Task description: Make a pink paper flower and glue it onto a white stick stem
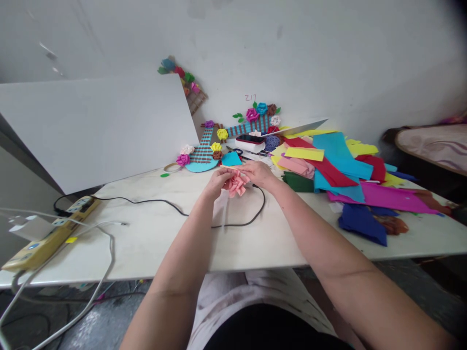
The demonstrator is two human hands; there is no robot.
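A pink crepe-paper flower (237, 184) is held just above the table between my hands. My left hand (219, 182) pinches its left side with closed fingers. From the upper right, my right hand (258, 173) has its bent fingers pressed together at the flower's top edge. A thin pale strip (229, 167) runs along that edge between the fingertips; which hand grips it is hard to tell. Below the flower a whitish translucent stick (224, 214) points toward me, partly covered by my left hand and wrist. A blue paper square (231, 159) lies just behind the hands.
Heaped crepe paper (343, 160) covers the table's right side. Behind stand a flower-decorated blue guitar shape (203, 158) and a phone (250, 139) on a white box. A black cable (160, 201) crosses the table from the power strip (69, 226). A white board (98, 126) leans at left.
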